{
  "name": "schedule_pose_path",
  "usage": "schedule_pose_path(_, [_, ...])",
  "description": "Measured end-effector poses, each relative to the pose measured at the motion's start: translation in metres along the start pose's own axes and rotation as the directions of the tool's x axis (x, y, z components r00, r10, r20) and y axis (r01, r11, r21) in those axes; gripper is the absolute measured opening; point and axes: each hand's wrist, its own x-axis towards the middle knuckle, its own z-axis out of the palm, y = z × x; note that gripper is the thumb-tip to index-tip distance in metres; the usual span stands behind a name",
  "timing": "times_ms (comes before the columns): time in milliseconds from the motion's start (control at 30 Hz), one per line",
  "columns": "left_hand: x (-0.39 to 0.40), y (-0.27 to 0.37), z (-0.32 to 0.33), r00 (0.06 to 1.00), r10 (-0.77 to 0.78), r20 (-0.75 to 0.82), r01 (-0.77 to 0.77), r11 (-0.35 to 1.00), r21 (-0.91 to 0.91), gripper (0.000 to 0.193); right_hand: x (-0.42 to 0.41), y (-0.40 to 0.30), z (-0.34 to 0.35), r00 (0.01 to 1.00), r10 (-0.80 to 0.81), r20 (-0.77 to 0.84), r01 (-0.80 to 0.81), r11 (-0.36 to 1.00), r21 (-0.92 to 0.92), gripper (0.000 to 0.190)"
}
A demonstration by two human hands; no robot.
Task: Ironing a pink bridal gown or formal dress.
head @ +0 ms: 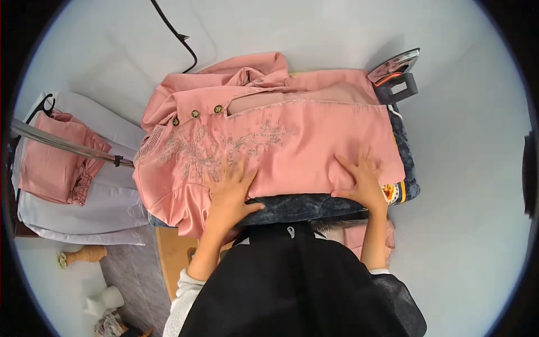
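Observation:
A pink satin garment (303,147) with beaded embroidery, a beaded collar and several dark buttons lies across a padded dark blue cloth (290,210). My left hand (229,193) rests spread on its near edge, below the embroidery, with the thumb over the blue cloth. Toward the hem, my right hand (364,179) lies on the satin with fingers apart. Soft folds run through the fabric beside the right fingers. A clothes iron (396,78) stands on its heel at the far right corner, soleplate turned up and away from both hands.
A metal pole (71,143) crosses at left, over a folded pink garment (59,160) on white cloth (97,210). A black cable (177,36) hangs at the back wall. More pink fabric (356,240) lies below my right forearm. A vase (86,254) stands at lower left.

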Motion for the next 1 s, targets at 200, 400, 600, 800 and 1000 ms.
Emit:
schedule_pose_path(200, [-0.013, -0.017, 0.016, 0.985, -0.06, -0.16, 0.056, 0.998, -0.029, 0.048, -0.027, 0.036, -0.02, 0.962, 0.253, -0.108, -0.264, 0.959, -0.104, 0.087])
schedule_pose_path(400, [-0.023, -0.009, 0.021, 0.988, -0.059, -0.14, 0.068, 0.996, 0.06, 0.052, -0.027, 0.052, -0.01, 0.819, 0.246, -0.519, -0.417, 0.875, -0.245, 0.052])
schedule_pose_path(600, [-0.042, -0.029, 0.031, 0.955, -0.132, -0.264, 0.119, 0.991, -0.067, 0.039, -0.029, 0.072, 0.024, 0.525, 0.312, -0.792, -0.603, 0.793, -0.088, 0.054])
schedule_pose_path(800, [-0.043, -0.034, 0.015, 0.978, -0.137, -0.159, 0.122, 0.988, -0.099, 0.048, -0.029, 0.094, 0.035, 0.513, 0.377, -0.771, -0.664, 0.744, -0.078, 0.039])
schedule_pose_path(1000, [-0.041, -0.034, 0.009, 0.96, 0.022, -0.28, -0.042, 0.997, -0.064, 0.03, -0.026, 0.09, -0.001, 0.56, 0.182, -0.808, -0.603, 0.759, -0.247, 0.05])
